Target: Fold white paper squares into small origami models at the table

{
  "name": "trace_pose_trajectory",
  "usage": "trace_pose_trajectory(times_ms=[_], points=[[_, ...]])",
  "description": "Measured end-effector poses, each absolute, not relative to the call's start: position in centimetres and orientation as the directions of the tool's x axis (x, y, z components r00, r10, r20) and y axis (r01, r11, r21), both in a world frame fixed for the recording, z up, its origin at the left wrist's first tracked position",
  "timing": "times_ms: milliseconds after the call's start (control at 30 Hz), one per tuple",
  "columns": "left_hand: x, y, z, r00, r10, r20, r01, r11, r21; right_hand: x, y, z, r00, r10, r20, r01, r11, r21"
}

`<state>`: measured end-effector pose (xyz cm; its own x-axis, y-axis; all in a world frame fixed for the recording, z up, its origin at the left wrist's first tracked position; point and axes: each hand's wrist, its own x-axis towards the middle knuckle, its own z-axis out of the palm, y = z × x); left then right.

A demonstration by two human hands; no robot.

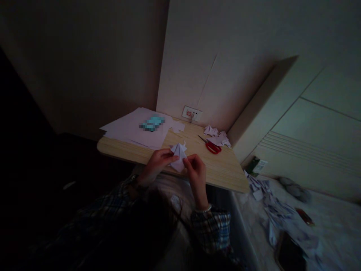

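A small piece of folded white paper [178, 154], with creased points at its top, is held up over the front edge of the wooden table [225, 169]. My left hand [158, 162] pinches it from the left, the thumb lying across its face. On the right side, the thumb and fingers of my right hand [196, 168] are closed on its lower edge. Red-handled scissors [213, 147] lie partly spread on the tabletop beyond my right hand. Large white paper sheets [132, 130] lie beyond my left hand.
A blurred turquoise object [153, 122] rests on the sheets. Folded paper pieces [218, 137] sit at the table's back right, near a wall socket [192, 113]. On the bed [335, 222] at right lie more folded papers [278, 210] and a dark phone-like object [290, 252].
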<state>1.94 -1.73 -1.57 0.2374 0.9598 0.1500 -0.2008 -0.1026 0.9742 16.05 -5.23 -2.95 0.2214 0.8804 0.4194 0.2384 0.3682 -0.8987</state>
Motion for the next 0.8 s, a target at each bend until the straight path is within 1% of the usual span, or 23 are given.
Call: trace_pose_trajectory(times_ms=[133, 200, 333, 467, 533, 567, 633, 700, 733, 800], points=[[1.9, -1.4, -1.9, 0.235, 0.957, 0.172, -0.165, -0.135, 0.977, 16.2, -4.9, -3.2, 0.154, 0.919, 0.364, 0.160, 0.340, -0.927], [1.8, -0.9, -2.0, 0.250, 0.951, 0.181, -0.135, -0.151, 0.979, 16.4, -4.6, -3.2, 0.145, 0.931, 0.335, 0.152, 0.314, -0.937], [1.5, 0.2, -1.8, 0.342, 0.913, 0.223, -0.098, -0.201, 0.975, 16.7, -3.8, -3.0, 0.188, 0.938, 0.292, 0.184, 0.259, -0.948], [1.4, 1.2, -2.0, 0.410, 0.892, 0.188, -0.041, -0.188, 0.981, 16.6, -3.1, -2.8, 0.224, 0.930, 0.290, 0.186, 0.251, -0.950], [1.2, 1.3, -2.4, 0.391, 0.896, 0.210, 0.005, -0.231, 0.973, 16.5, -3.0, -2.8, 0.245, 0.922, 0.301, 0.243, 0.242, -0.939], [0.9, 1.2, -2.5, 0.368, 0.897, 0.246, 0.065, -0.289, 0.955, 16.6, -3.1, -2.7, 0.243, 0.917, 0.316, 0.307, 0.237, -0.922], [0.2, 0.7, -2.6, 0.304, 0.895, 0.326, 0.270, -0.409, 0.872, 16.9, -3.5, -2.5, 0.214, 0.896, 0.390, 0.484, 0.249, -0.839], [-0.7, -0.1, -2.2, 0.231, 0.870, 0.436, 0.437, -0.494, 0.752, 17.4, -4.2, -2.2, 0.168, 0.841, 0.514, 0.643, 0.302, -0.704], [-1.1, -0.5, -1.8, 0.215, 0.835, 0.507, 0.502, -0.540, 0.676, 17.7, -4.5, -2.0, 0.157, 0.801, 0.577, 0.694, 0.327, -0.642], [-1.7, -1.2, -1.2, 0.229, 0.756, 0.614, 0.576, -0.613, 0.540, 18.0, -5.0, -1.7, 0.072, 0.761, 0.644, 0.727, 0.402, -0.556]])
